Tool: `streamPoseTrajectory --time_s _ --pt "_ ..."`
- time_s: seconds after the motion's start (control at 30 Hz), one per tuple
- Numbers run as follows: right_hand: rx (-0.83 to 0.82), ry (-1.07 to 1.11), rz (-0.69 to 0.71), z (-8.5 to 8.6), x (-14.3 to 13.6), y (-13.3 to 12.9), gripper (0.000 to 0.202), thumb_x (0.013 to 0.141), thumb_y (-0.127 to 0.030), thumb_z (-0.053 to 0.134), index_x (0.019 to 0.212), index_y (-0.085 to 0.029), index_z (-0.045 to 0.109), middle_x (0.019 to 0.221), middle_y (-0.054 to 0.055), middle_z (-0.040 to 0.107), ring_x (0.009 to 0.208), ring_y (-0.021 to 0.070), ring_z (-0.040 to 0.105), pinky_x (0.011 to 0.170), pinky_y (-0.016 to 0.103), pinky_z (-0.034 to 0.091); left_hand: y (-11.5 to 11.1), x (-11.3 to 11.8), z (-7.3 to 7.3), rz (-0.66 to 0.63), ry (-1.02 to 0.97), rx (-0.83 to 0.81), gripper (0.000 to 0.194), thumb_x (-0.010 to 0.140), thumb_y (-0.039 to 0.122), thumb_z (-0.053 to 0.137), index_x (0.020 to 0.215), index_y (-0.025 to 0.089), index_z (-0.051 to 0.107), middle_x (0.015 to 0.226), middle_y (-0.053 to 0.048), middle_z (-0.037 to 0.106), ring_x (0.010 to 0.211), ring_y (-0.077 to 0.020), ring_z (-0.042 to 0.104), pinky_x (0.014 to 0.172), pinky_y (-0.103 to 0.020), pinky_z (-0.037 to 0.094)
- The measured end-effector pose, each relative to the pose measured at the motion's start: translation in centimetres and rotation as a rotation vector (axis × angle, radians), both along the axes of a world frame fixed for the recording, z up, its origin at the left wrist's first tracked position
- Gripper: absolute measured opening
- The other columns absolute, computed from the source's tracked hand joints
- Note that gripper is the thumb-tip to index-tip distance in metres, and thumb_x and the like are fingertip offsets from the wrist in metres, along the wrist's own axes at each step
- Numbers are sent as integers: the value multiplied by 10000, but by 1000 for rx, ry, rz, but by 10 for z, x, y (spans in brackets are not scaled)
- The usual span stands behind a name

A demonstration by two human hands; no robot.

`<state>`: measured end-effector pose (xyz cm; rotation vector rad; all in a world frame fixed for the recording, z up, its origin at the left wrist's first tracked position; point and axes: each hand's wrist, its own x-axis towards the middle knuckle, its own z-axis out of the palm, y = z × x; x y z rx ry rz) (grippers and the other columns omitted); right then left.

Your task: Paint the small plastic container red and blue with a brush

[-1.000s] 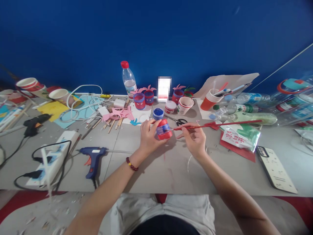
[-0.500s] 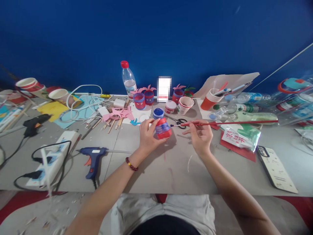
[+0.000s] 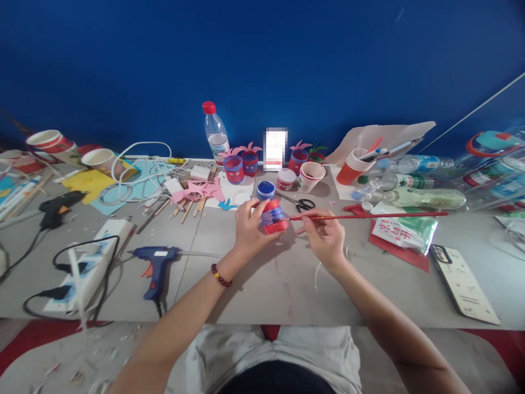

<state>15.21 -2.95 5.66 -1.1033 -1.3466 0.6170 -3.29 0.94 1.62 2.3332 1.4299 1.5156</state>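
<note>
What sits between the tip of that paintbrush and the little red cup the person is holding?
Nothing visible. The left hand grips the red cup, and the right hand holds the paintbrush with its tip right against the cup's blue band. The open blue paint jar and scissors lie behind, clear of the brush.

head-worn view, facing forward and down, close over table [image 3: 254,290]
</note>
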Motion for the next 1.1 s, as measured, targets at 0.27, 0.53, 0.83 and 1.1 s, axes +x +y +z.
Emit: streamPoseTrajectory --time_s 0.27,0.53,0.83,1.1 --pt "22 -10 -66 5 5 3 139 886 -338 659 912 -205 627 873 44 726 583 160 726 497 265 609 0 -4 0 -17 22 -13 737 682 501 824 1307 221 551 1211 -116 542 1127 -282 553 977 -420 458" --pt "62 104 -83 -1 11 8 132 899 -320 662 954 -217 600 875 22 743 627 158 736 507 266 614 -2 -4 7 -14 28 -44 876 678 521 816 1399 215 425 1253 -133 577 1155 -305 555 1037 -479 416" --pt "-27 174 -3 2 -3 0 148 878 -347 676 920 -217 618 886 29 744 681 173 749 497 272 620 -3 2 6 -128 52 16 766 698 535 782 1306 228 430 1174 -109 642 1076 -315 613 1068 -549 369" --pt "-56 111 -54 4 -3 2 214 860 -405 684 899 -206 620 875 39 724 639 171 738 477 268 610 -6 1 5 -169 45 -59 792 695 445 820 1332 225 405 1239 -118 613 1141 -294 594 960 -455 481"
